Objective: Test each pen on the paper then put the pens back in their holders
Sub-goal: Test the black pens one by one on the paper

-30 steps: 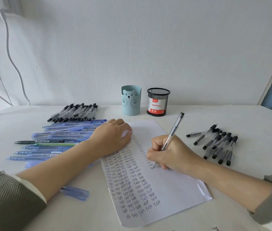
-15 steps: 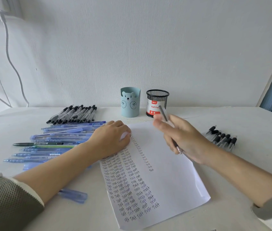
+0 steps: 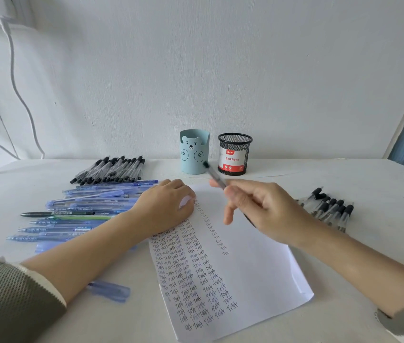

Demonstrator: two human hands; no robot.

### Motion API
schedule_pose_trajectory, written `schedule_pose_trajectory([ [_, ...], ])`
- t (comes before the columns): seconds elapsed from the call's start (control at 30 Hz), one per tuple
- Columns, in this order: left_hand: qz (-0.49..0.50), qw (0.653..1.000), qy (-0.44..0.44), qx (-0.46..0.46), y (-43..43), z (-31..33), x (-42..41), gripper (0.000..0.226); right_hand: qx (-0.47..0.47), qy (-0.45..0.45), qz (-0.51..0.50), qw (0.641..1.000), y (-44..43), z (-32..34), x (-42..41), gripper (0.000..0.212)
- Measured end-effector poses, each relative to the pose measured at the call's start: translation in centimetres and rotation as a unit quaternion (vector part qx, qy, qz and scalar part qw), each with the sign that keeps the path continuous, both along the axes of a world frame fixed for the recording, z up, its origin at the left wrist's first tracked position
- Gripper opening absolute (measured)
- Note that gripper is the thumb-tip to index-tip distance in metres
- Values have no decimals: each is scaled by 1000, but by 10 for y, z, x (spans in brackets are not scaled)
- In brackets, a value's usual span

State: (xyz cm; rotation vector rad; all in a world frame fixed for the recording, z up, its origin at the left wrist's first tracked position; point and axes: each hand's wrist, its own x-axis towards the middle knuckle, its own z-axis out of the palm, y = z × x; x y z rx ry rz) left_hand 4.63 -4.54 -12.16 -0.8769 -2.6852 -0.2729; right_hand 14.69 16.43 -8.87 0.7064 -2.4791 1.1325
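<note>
Lifting the ballpoint pen [image 3: 215, 176] off the paper [image 3: 257, 268]; its test word is written.
Right hand [image 3: 267, 209] pinches it in its fingers; left hand [image 3: 166, 206], fingers relaxed, pins the paper. Sorting is next.

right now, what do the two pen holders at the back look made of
Black holder: wire mesh, likely metal, matte; the wall shows a see-through grid. Blue bear holder: smooth, matte, opaque; plastic or coated metal, cannot tell.
</note>
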Motion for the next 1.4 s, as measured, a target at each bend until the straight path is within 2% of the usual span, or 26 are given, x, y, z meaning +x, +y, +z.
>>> schedule_pose_trajectory([
  [0.1,-8,1000,-9,5,-1,0,-1,28,210,150,-26,966,6,-17,-13,38],
  [0.2,-5,1000,-2,12,-1,-2,-3,31,285,180,-24,941,6,-32,-21,37],
  [0.27,-6,1000,0,12,-1,-2,-4,31,309,150,-31,939,4,-33,-22,41],
  [0.4,-11,1000,8,16,-2,-4,-6,31,372,26,-47,927,0,-28,-23,44],
  [0.47,-18,1000,3,19,-2,-5,-7,30,347,-26,-58,936,6,-23,-26,46],
  [0.53,-23,1000,5,15,-3,-4,-8,30,333,-42,-124,934,22,-15,-32,46],
  [0.6,-21,999,37,15,-3,-2,-8,29,404,-25,-223,887,43,-8,-36,41],
  [0.67,-51,997,19,54,-1,4,-5,29,449,-49,-296,842,62,-3,-37,43],
  [0.77,-161,973,-110,123,9,15,11,35,438,-153,-330,822,74,2,-33,50],
  [0.83,-187,967,-137,109,14,15,18,36,435,-199,-334,812,78,2,-32,52],
  [0.9,-192,969,-121,98,17,9,18,29,436,-191,-336,813,81,-3,-34,41],
  [0.97,-205,968,-93,111,16,6,14,17,452,-159,-343,808,82,-6,-37,19],
  [1.07,-218,969,-42,106,8,13,3,10,486,-116,-350,792,83,-8,-39,24],
  [1.13,-185,974,22,129,-4,25,-12,7,505,-71,-350,786,86,-11,-42,26],
  [1.2,-103,972,81,193,-22,42,-31,6,500,-32,-353,790,87,-11,-42,22],
  [1.23,-49,971,99,213,-33,49,-42,6,481,-8,-351,804,85,-10,-41,18],
  [1.3,62,969,120,208,-55,57,-64,9,402,36,-332,853,79,-7,-38,15],
  [1.4,199,954,115,194,-92,53,-92,18,282,61,-263,920,66,-5,-36,24],
])
